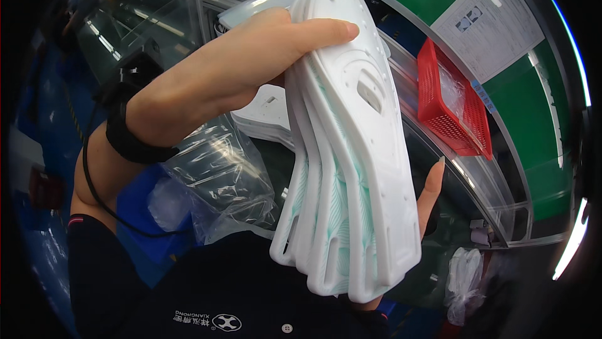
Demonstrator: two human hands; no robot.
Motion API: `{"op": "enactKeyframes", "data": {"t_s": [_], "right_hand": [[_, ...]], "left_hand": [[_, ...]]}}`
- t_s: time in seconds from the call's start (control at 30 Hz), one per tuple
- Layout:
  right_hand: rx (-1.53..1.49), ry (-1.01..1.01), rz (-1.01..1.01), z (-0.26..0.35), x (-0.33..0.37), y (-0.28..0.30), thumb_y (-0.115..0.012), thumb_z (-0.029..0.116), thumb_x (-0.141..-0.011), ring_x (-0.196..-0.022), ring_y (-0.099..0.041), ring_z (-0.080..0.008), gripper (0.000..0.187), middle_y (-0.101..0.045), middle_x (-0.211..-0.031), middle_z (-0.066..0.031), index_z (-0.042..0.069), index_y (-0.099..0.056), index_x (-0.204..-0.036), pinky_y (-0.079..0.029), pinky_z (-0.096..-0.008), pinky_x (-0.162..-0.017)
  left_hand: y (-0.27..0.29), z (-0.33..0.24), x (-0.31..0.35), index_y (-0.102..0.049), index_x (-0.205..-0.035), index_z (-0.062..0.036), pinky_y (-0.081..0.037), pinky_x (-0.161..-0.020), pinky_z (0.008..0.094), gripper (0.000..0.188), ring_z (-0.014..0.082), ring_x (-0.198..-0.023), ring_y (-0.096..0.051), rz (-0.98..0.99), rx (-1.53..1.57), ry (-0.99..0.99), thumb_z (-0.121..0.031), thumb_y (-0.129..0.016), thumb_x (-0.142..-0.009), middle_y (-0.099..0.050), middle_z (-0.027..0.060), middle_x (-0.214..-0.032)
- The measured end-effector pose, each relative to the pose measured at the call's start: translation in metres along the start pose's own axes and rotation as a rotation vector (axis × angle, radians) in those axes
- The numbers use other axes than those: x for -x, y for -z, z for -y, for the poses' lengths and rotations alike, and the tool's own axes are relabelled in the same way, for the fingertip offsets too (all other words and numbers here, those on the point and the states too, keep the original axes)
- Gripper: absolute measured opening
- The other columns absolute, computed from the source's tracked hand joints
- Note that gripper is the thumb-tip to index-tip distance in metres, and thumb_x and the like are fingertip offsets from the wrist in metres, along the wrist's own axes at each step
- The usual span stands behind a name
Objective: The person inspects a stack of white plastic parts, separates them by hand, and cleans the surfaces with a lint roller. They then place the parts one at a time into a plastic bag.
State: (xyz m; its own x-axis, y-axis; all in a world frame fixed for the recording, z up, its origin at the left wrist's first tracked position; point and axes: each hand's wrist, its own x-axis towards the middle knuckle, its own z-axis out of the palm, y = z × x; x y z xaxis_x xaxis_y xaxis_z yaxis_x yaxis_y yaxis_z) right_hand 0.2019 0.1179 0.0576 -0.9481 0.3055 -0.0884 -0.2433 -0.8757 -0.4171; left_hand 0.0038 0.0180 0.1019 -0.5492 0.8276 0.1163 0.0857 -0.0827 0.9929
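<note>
The left hand (279, 44) clamps the upper end of a stack of white moulded pieces (382, 169), thumb across the front face, probably to keep the layers together while their lower ends fan out. The stack hangs tilted before the person's chest. The right hand (431, 193) shows mainly one finger past its right edge (how it grips cannot be told), perhaps steadying it from behind. Similar white pieces (262, 111) and a clear plastic bag (219, 166) lie beyond, near the left forearm.
</note>
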Motion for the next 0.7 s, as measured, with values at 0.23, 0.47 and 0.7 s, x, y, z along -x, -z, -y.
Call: {"op": "enactKeyframes", "data": {"t_s": [0.23,0.47,0.7], "right_hand": [[0.107,-0.276,-0.099,-0.003,-0.005,0.016,-0.053,0.024,-0.088,-0.098,-0.059,-0.0231,0.048,-0.056,-0.114,-0.0181,-0.005,-0.043,-0.125,-0.049,-0.0357,-0.082],[0.164,-0.094,0.07,-0.012,0.007,0.059,-0.054,0.023,-0.087,-0.098,-0.059,-0.0232,0.048,-0.056,-0.113,-0.018,-0.005,-0.043,-0.124,-0.049,-0.0354,-0.082],[0.261,0.035,0.102,-0.025,0.011,0.076,-0.055,0.021,-0.086,-0.098,-0.059,-0.0234,0.047,-0.057,-0.112,-0.0178,-0.005,-0.044,-0.124,-0.048,-0.035,-0.082]], "left_hand": [[-0.025,-0.034,0.019,-0.037,-0.128,0.0062,-0.053,-0.073,0.0295,0.073,0.0211,-0.102,-0.055,-0.083,-0.484,-0.183,-0.054,-0.043,-0.087,-0.049,0.0204,-0.116],[-0.062,-0.056,0.047,-0.022,-0.138,0.002,-0.057,-0.073,0.04,0.078,0.0242,-0.103,-0.047,-0.282,-0.483,-0.259,-0.036,-0.06,-0.081,-0.028,0.0208,-0.132],[-0.052,-0.035,0.056,-0.026,-0.137,-0.0017,-0.057,-0.072,0.0371,0.073,0.0241,-0.104,-0.049,-0.276,-0.266,-0.274,-0.047,-0.044,-0.083,-0.035,0.0178,-0.131]]}}
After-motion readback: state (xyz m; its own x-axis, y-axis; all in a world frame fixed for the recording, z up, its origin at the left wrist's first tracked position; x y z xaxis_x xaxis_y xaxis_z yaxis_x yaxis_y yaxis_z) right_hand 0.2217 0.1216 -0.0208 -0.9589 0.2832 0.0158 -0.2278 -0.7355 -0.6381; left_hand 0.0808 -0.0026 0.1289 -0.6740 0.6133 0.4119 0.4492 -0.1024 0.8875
